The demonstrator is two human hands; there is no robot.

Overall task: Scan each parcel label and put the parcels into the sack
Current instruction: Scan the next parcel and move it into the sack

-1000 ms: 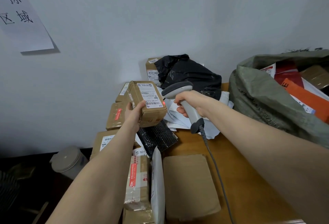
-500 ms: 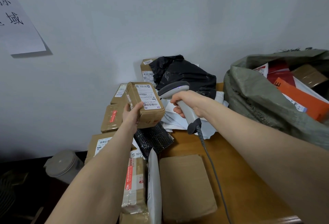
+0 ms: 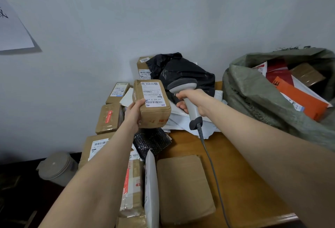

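The brown box [image 3: 152, 104] is hanging label-up above the pile, left hand [image 3: 134, 114] curled round its near end, right hand [image 3: 196, 100] clenching the one scanner [image 3: 183, 85] beside it: likely scanning. Next it needs carrying right into the one sack [image 3: 253, 99]. At least six more brown parcels are lying on the table [image 3: 244, 182].

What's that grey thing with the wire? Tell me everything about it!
It is a barcode scanner, grey and plastic-looking, with a wide darker head, a slim handle and a dark base. A grey cable runs from the base down over the wooden table. The right hand grips the handle, holding it in the air, head close beside the labelled box.
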